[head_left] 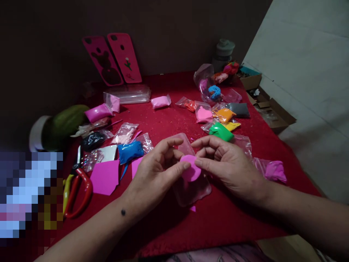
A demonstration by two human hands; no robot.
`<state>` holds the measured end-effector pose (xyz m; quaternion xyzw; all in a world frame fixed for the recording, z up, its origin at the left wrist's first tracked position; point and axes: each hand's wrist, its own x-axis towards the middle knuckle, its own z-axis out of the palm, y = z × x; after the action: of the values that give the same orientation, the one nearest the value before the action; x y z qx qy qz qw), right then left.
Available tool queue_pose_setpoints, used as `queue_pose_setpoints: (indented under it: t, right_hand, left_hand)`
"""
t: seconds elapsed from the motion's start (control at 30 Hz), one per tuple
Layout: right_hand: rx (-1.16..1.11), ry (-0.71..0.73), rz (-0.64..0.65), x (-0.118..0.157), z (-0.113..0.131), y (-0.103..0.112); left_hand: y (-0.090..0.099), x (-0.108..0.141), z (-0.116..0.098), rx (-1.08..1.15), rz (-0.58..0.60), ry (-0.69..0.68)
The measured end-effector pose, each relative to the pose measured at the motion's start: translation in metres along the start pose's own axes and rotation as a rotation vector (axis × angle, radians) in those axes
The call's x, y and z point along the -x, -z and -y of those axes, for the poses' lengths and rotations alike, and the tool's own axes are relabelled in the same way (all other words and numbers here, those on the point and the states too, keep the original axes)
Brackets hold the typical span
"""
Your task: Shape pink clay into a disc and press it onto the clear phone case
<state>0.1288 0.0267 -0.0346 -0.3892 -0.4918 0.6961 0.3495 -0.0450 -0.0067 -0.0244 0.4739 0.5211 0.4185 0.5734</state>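
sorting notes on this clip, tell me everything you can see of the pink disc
The pink disc is thin, roughly round and plain, with a smooth, matte face; it could be foam or clay, I can't tell. A blurred pink patch at its lower left may belong to it. Its face is turned toward the camera, above the clear case. Both hands hold it: the left hand at its left edge, the right hand at its upper right, thumbs on the near face.
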Motion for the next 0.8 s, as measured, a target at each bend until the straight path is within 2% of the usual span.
queue_pose_setpoints:
  t: [0.13, 0.37, 0.67, 0.8]
  right_hand:
    - [-0.030, -0.020, 0.059, -0.0003, 0.0004, -0.0014]
    - [0.010, -0.023, 0.004, -0.0031, -0.0050, -0.0025]
    - [-0.041, -0.044, 0.058, 0.0005, -0.0018, -0.0020]
    - [-0.056, -0.068, 0.085, 0.0012, 0.0016, -0.0029]
  left_hand:
    - [-0.0020, -0.0003, 0.0022, 0.046, -0.019, -0.025]
    - [-0.0011, 0.0003, 0.0013, -0.005, 0.020, -0.032]
    - [-0.0033, -0.0020, -0.0003, 0.071, -0.012, -0.012]
    - [-0.0033, -0.0016, 0.0023, 0.095, -0.050, -0.054]
